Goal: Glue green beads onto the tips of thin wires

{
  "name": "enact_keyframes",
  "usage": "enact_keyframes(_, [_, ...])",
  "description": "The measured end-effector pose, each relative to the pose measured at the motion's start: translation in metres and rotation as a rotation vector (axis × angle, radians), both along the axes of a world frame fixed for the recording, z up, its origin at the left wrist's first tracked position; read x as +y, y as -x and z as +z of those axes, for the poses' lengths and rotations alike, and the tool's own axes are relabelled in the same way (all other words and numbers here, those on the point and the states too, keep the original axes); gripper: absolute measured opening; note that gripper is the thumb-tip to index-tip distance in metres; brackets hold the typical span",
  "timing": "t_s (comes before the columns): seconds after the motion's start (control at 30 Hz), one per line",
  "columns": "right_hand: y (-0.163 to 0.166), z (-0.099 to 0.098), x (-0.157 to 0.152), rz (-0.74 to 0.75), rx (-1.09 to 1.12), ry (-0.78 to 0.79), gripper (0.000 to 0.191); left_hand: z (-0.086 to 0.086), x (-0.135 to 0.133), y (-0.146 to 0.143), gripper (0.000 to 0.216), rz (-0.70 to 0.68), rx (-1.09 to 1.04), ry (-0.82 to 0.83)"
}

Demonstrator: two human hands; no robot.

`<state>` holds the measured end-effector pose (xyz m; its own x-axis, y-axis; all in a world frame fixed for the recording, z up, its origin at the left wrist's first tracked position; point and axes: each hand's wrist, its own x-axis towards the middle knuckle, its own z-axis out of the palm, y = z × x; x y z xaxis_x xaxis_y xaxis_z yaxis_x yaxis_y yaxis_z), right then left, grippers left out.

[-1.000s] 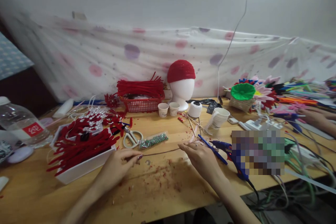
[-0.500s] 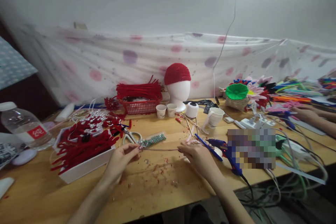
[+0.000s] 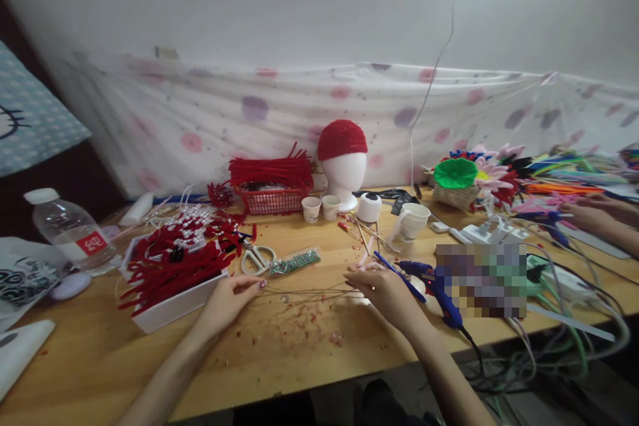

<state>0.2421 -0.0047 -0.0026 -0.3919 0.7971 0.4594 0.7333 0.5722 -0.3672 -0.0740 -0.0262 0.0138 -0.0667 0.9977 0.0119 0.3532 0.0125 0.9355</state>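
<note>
My left hand (image 3: 228, 299) and my right hand (image 3: 384, 291) pinch the two ends of thin brown wires (image 3: 307, 293) stretched between them just above the wooden table (image 3: 309, 359). Both hands have fingers closed on the wire ends. A white box of red pipe cleaners (image 3: 172, 276) lies just left of my left hand. A blue glue gun (image 3: 434, 283) lies right of my right hand. White scissors (image 3: 258, 258) and a packet of green beads (image 3: 295, 261) lie behind the wires.
A foam head with a red cap (image 3: 343, 163), a red basket (image 3: 272, 198), paper cups (image 3: 320, 208), a water bottle (image 3: 70, 231) and a green flower basket (image 3: 455, 181) stand further back. Another person's hand (image 3: 589, 218) works at far right among coloured pipe cleaners. Cables hang off the right front edge.
The hands have lowered a little with the wire still held between them, and more than one strand now shows. The camera has shifted slightly, bringing the bottle further into view.
</note>
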Motion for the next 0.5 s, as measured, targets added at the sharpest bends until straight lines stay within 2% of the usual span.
enact_keyframes(0.1, [-0.002,0.004,-0.002,-0.027,0.115,0.012,0.019,0.003,-0.005,0.002,0.027,0.044,0.047,-0.064])
enact_keyframes(0.2, [-0.002,0.009,-0.004,-0.090,0.204,0.021,0.019,0.009,-0.019,0.001,0.030,0.221,0.127,-0.270])
enact_keyframes(0.27, [0.000,0.012,-0.005,-0.107,0.248,-0.002,0.019,0.012,-0.031,-0.008,0.033,0.284,0.075,-0.253])
enact_keyframes(0.33, [0.004,0.015,-0.005,-0.106,0.280,-0.038,0.019,0.012,-0.040,-0.024,0.039,0.239,-0.114,-0.122])
enact_keyframes(0.4, [0.010,0.016,-0.005,-0.103,0.302,-0.068,0.020,0.011,-0.041,-0.044,0.042,0.218,-0.392,0.004])
enact_keyframes(0.47, [0.016,0.017,-0.007,-0.094,0.319,-0.086,0.020,0.009,-0.036,-0.063,0.036,0.265,-0.729,0.035])
enact_keyframes(0.5, [0.019,0.017,-0.009,-0.083,0.332,-0.085,0.021,0.008,-0.032,-0.071,0.033,0.298,-0.866,-0.002])
